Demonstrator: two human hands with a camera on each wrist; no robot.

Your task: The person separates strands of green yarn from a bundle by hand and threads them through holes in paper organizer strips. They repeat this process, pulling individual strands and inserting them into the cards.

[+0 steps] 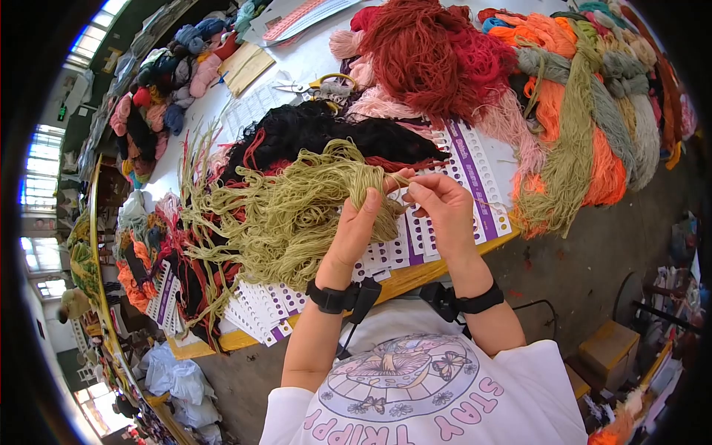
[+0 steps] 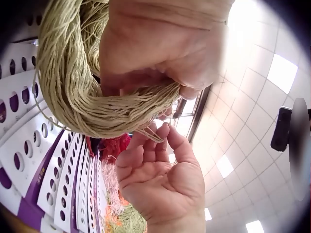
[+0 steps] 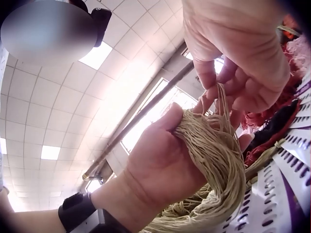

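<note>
Olive yarn hank (image 1: 297, 204) held bunched in left hand (image 1: 356, 222) grip, near table's front edge. Few strands pinched by right hand (image 1: 445, 208). Separation judged barely begun; bulk left unsorted.

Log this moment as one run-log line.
left hand: grips olive yarn skein | right hand: pinches strands from skein | under: punched sample cards | table edge

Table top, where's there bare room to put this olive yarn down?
Little is free: a bare white strip of the table between the scissors and the far papers. Near the hands, punched cards and yarn piles crowd everything.
</note>
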